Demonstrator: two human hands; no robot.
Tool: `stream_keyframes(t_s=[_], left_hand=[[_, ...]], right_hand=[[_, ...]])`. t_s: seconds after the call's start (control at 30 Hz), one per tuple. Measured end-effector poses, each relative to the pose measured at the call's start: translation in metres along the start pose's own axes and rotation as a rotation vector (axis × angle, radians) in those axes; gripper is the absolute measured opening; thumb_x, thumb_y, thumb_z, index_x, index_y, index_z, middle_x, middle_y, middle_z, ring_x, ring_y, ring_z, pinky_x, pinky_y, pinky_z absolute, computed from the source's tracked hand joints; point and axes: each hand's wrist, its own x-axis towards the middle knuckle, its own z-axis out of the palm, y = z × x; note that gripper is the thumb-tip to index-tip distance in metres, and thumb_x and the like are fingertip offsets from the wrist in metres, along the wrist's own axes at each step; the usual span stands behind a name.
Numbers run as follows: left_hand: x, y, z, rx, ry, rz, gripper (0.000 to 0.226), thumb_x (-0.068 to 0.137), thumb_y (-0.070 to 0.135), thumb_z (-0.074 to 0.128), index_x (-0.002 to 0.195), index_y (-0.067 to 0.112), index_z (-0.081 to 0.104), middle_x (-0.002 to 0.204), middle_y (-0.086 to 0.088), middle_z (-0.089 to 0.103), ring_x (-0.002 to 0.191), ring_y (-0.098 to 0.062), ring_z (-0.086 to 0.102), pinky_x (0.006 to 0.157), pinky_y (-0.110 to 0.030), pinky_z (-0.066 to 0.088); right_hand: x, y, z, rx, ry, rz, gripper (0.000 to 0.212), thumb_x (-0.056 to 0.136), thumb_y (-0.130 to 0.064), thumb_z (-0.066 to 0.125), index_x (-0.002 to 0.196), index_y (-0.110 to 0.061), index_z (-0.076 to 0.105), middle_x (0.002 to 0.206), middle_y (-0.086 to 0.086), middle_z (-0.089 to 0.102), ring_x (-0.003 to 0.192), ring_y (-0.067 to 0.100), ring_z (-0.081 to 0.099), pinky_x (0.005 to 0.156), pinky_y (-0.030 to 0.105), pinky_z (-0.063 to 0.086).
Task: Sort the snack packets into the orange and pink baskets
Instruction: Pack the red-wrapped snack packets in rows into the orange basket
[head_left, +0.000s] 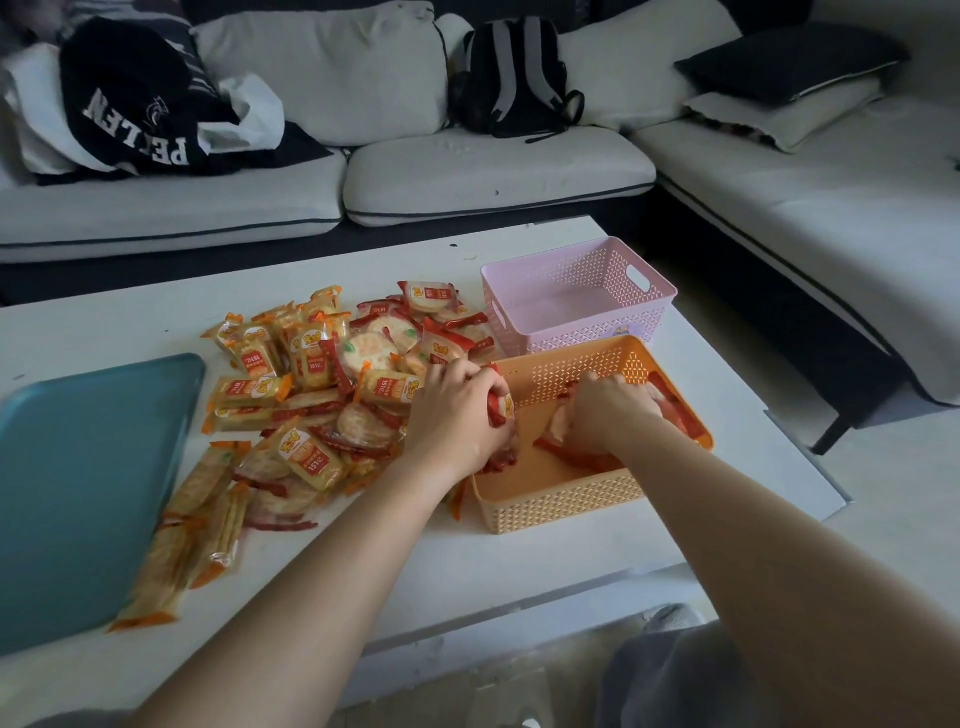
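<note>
Your left hand (457, 415) has its fingers curled tight round a bunch of red packets (497, 414), right at the left wall of the orange basket (561, 506), likely so they can all drop in together. Your right hand (605, 410) is down inside that basket on more red ones; its fingers bend under, and I cannot tell if they grip or just push. The pile (311, 384) of mixed packets lies just left, easy to reach. The pink basket (576, 332) sits just behind, on the far side, with no packets seen inside
</note>
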Motion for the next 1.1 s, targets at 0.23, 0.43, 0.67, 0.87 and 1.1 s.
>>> stream_keyframes(t_s=[0.23, 0.43, 0.67, 0.87, 1.1], left_hand=[[0.001, 0.000, 0.001, 0.022, -0.021, -0.006, 0.047, 0.083, 0.048, 0.075, 0.124, 0.029, 0.061, 0.135, 0.005, 0.051, 0.126, -0.023, 0.040, 0.101, -0.039, 0.041], [0.000, 0.000, 0.003, 0.040, -0.005, -0.001, 0.060, 0.081, 0.050, 0.074, 0.131, 0.023, 0.056, 0.135, 0.001, 0.050, 0.125, -0.027, 0.042, 0.100, -0.040, 0.042], [0.000, 0.005, -0.001, 0.004, 0.015, 0.125, 0.076, 0.076, 0.052, 0.072, 0.143, 0.037, 0.040, 0.141, 0.005, 0.044, 0.131, -0.026, 0.040, 0.109, -0.051, 0.035], [0.007, 0.004, 0.002, 0.008, 0.016, 0.065, 0.036, 0.085, 0.043, 0.069, 0.119, 0.038, 0.061, 0.130, 0.009, 0.047, 0.127, -0.022, 0.041, 0.106, -0.046, 0.033], [0.007, 0.005, -0.002, 0.022, 0.002, 0.038, 0.032, 0.083, 0.041, 0.069, 0.114, 0.039, 0.060, 0.126, 0.008, 0.047, 0.124, -0.022, 0.041, 0.104, -0.045, 0.031]], right_hand=[[-0.016, 0.003, -0.040, 0.262, 0.278, -0.054, 0.018, 0.091, -0.009, 0.051, 0.102, -0.007, 0.065, 0.091, 0.010, 0.064, 0.083, 0.032, 0.068, 0.058, 0.033, 0.050], [-0.017, -0.020, -0.042, 0.614, 0.117, -0.104, 0.016, 0.082, -0.002, 0.057, 0.091, 0.005, 0.068, 0.080, 0.021, 0.071, 0.059, 0.027, 0.069, 0.051, 0.033, 0.058], [-0.004, -0.031, -0.036, 1.348, -0.089, 0.066, 0.019, 0.091, -0.010, 0.062, 0.088, 0.006, 0.072, 0.094, 0.027, 0.075, 0.082, 0.036, 0.075, 0.082, 0.051, 0.062], [-0.005, -0.003, -0.017, 0.385, -0.097, -0.178, 0.038, 0.086, -0.019, 0.068, 0.123, -0.018, 0.065, 0.117, 0.005, 0.070, 0.100, 0.023, 0.065, 0.083, 0.034, 0.055], [-0.011, -0.001, -0.014, 0.041, -0.188, -0.174, 0.058, 0.080, -0.037, 0.080, 0.127, -0.010, 0.058, 0.125, 0.011, 0.061, 0.113, 0.028, 0.057, 0.095, 0.042, 0.055]])
